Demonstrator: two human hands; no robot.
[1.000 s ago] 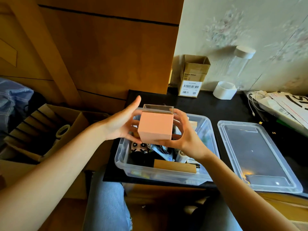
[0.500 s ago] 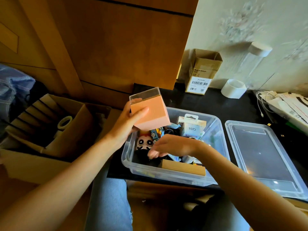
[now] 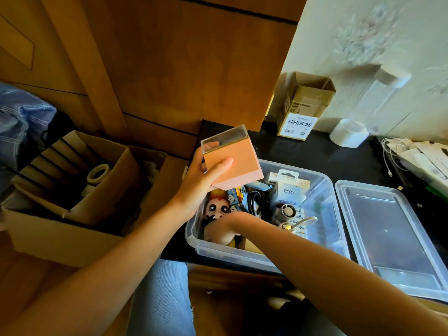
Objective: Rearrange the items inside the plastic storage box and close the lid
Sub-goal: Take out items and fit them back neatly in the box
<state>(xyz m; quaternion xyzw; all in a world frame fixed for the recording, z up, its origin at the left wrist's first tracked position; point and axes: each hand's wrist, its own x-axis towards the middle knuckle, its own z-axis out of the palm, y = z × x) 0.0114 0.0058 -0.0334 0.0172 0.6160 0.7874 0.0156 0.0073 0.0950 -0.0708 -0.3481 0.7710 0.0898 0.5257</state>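
Tilting above the back left corner of the storage box [image 3: 324, 214], a pink cube box [image 3: 234, 163] is gripped by the left hand [image 3: 203, 183]. The right hand [image 3: 224, 230] is sunk among the items at the box's front left; its grasp cannot be told. The lid [image 3: 388, 236] is laid on the desk [image 3: 327, 154] just right of the box.

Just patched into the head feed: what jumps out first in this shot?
The pink cube box with a clear top, gripped in the left hand above the clear storage box's left end. The right hand reaches down among the clutter at the box's near-left corner, its grip hidden. The lid lies off to the right.
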